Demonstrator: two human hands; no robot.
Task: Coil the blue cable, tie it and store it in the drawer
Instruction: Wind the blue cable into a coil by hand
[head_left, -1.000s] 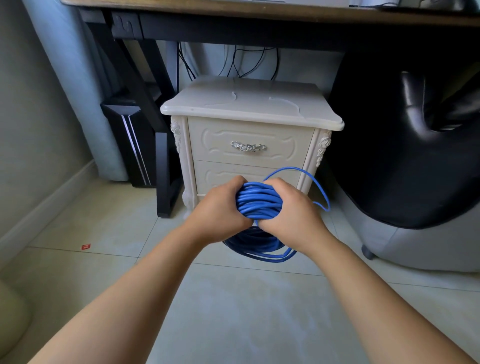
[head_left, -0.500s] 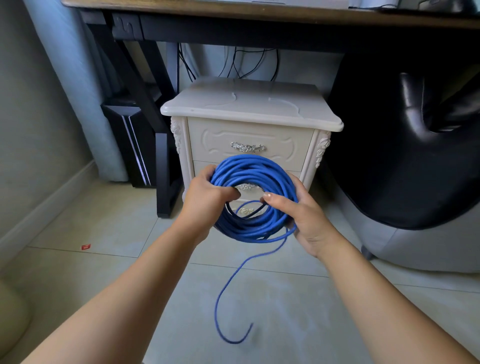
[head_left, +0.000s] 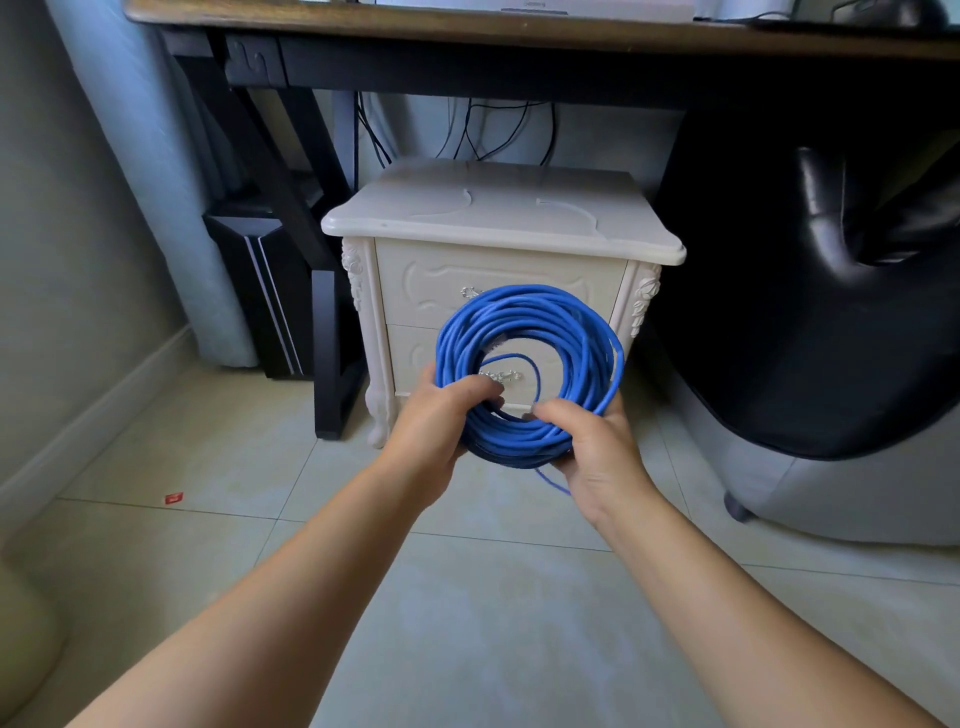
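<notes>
The blue cable (head_left: 524, 325) is wound into a round coil held upright in front of the cream nightstand (head_left: 498, 218). My left hand (head_left: 434, 421) grips the coil's lower left side, thumb through the middle. My right hand (head_left: 587, 447) grips the lower right side, thumb over the strands. A short loose end of cable (head_left: 553, 483) hangs below the coil by my right wrist. Both drawers are closed; the upper drawer (head_left: 415, 280) and lower drawer (head_left: 415, 358) are partly hidden behind the coil, and the lower handle (head_left: 501, 375) shows through the coil's hole.
A dark wooden desk (head_left: 519, 31) spans above the nightstand, with a black desk leg (head_left: 327, 332) at its left. A black chair (head_left: 831, 291) stands at the right. A small red scrap (head_left: 174, 499) lies on the tiled floor. Black wires (head_left: 498, 124) hang behind.
The long loose tail that hung toward the floor has been drawn up, leaving only a short end. The coil is held a little higher and both hands have shifted to its lower edge.
</notes>
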